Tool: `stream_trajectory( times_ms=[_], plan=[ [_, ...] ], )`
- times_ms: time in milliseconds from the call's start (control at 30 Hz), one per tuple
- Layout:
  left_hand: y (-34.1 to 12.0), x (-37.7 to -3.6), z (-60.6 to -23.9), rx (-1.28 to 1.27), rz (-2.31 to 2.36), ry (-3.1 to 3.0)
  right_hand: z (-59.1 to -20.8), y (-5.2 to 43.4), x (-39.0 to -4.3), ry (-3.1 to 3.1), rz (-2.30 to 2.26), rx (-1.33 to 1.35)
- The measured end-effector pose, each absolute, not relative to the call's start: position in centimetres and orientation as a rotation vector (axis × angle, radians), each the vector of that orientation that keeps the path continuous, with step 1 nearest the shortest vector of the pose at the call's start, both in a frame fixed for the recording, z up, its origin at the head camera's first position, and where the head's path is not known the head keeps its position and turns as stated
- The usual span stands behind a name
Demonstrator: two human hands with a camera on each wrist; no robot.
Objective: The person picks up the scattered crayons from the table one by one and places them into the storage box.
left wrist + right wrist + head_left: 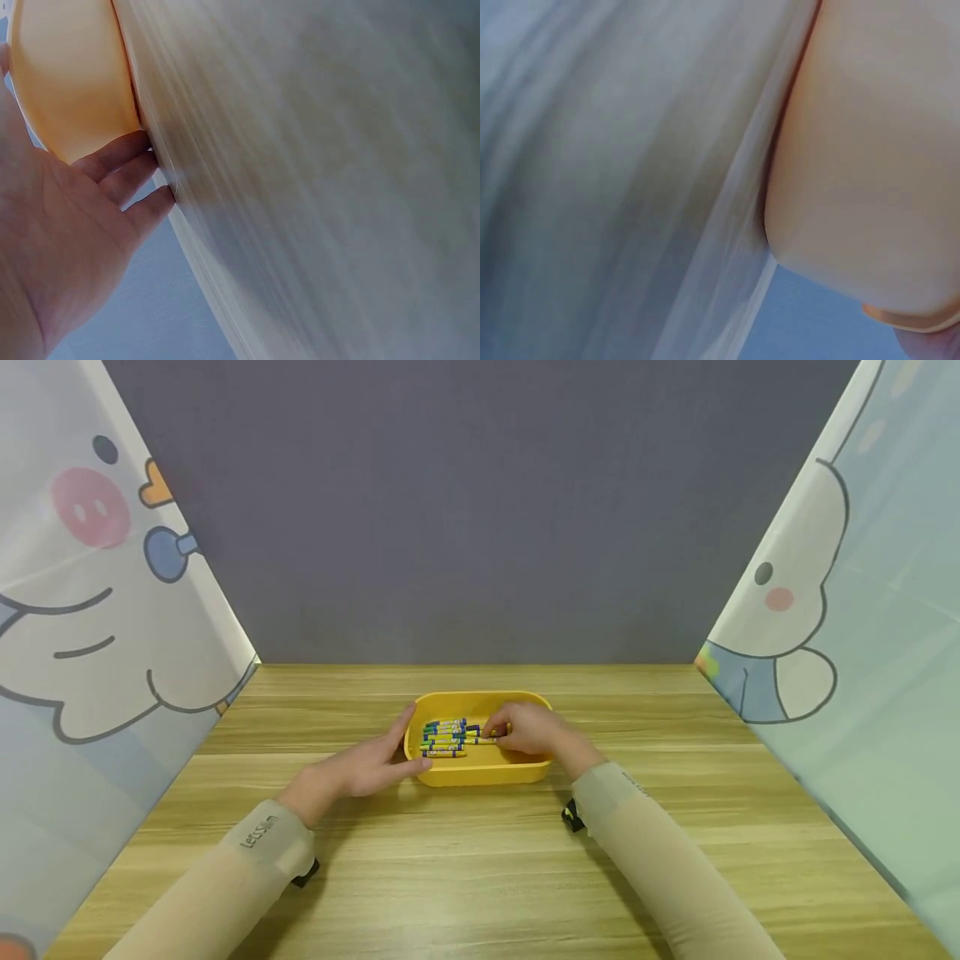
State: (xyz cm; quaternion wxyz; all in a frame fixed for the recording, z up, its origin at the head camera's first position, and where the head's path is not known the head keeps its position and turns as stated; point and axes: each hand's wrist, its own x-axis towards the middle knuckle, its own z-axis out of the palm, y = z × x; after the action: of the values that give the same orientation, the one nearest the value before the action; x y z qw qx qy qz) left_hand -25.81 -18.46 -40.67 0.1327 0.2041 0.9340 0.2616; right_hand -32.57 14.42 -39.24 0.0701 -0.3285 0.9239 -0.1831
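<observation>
smooth oval yellow tray [480, 774], paper-wrapped crayons [447, 737]

The tray [480, 772] at centre frame is plain yellow. The crayons [450, 737] in it wear blue, yellow and green wrappers. The counter [480, 877] is light wood with streaked grain. Both sleeves [660, 860] are beige. The back wall [480, 510] is flat grey-purple. The side curtains [90, 593] are pale blue with white cartoon animals and pink cheeks.

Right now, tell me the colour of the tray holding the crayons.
Yellow. The tray shows best in the head view, with both hands at it.
</observation>
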Motion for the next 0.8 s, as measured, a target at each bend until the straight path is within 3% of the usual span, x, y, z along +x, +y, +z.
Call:
stream_trajectory(
  times_ms=[433,800],
  plan=[
    [-18.5,-25.8,-40.8,0.590,0.758,2.712,-39.2,14.3,-32.3,2.794,-0.558,-0.954],
    [-18.6,-25.8,-40.6,0.618,0.896,2.676,-37.3,15.7,-30.9,2.970,-0.920,-1.015]
  ],
)
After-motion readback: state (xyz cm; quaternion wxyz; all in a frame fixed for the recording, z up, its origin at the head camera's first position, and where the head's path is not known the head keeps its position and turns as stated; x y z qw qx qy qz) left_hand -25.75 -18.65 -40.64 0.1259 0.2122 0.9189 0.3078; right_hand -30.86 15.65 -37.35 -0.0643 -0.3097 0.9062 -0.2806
